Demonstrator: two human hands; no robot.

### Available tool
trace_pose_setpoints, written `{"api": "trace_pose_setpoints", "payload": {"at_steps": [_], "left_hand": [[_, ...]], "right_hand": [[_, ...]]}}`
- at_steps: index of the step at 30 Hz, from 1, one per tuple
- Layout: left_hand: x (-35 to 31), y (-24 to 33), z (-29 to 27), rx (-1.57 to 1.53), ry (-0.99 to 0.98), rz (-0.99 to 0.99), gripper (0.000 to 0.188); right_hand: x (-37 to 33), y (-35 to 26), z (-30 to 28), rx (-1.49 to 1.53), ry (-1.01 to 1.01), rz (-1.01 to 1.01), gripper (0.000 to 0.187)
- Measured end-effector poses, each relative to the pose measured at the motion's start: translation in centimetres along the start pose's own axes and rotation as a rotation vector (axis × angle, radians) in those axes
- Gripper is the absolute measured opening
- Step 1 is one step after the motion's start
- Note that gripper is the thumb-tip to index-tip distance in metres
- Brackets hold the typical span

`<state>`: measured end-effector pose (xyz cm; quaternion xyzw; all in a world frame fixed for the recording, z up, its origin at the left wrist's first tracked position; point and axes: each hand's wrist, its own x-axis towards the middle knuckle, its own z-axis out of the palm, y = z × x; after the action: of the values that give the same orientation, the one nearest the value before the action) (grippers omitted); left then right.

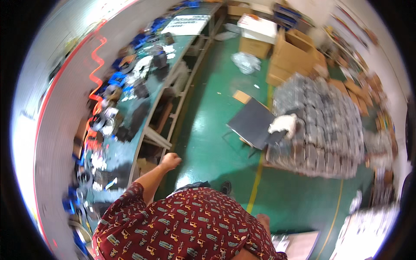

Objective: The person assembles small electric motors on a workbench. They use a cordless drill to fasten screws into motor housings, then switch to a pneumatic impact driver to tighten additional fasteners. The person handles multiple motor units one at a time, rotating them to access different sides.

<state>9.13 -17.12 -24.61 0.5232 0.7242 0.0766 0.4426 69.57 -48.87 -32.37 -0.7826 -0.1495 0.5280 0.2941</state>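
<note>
My left hand point(172, 161) hangs beside the long green-topped workbench point(138, 113), over its edge and lower shelf. Its fingers are curled in, and nothing shows in them. On my right side, a bit of skin that looks like my right hand point(263, 220) shows past the patterned dark red shirt point(186, 225). Its fingers are hidden, so I cannot tell if it holds anything. One of my shoes point(226, 187) is on the green floor point(216, 104) ahead of my body.
Dark parts and blue bins point(117, 79) crowd the bench, beneath a coiled orange hose point(96, 60). A dark-seated chair point(251, 122) stands at the right, against stacked wrapped grey goods point(318, 125). Farther off are cardboard boxes point(292, 56) and a clear plastic bag point(246, 63).
</note>
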Motion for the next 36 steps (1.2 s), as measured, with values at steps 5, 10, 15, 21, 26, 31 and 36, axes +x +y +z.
{"api": "trace_pose_setpoints", "payload": {"at_steps": [5, 10, 15, 21, 26, 31, 36], "left_hand": [[-7.6, 5.0, 3.3, 0.095, 0.045, 0.226, 0.031], [-16.8, -2.3, 5.3, 0.021, 0.193, -0.169, 0.029], [-24.7, -14.5, 9.3, -0.107, 0.268, -0.68, 0.034], [-23.1, -22.8, 12.9, -0.086, 0.265, -0.67, 0.033], [-16.3, -19.4, 5.2, -0.32, 0.444, -0.356, 0.034], [-18.4, -18.2, 0.3, -0.609, 0.674, -0.318, 0.031], [-22.6, -25.1, 3.6, -0.622, 0.727, -0.505, 0.032]], "right_hand": [[11.5, -16.3, -6.1, -0.178, 0.096, -0.11, 0.027], [21.0, -27.6, -2.1, -0.463, 0.01, -0.149, 0.024], [18.4, -31.8, 13.6, -0.301, -0.319, -0.272, 0.022], [9.9, -29.0, 22.9, -0.651, -0.74, -0.436, 0.041], [7.2, -28.9, 27.6, -0.996, -0.709, -0.426, 0.033], [4.7, -29.5, 35.3, -1.068, -0.686, -0.297, 0.027], [3.6, -30.6, 40.0, -1.137, -0.701, -0.313, 0.021]]}}
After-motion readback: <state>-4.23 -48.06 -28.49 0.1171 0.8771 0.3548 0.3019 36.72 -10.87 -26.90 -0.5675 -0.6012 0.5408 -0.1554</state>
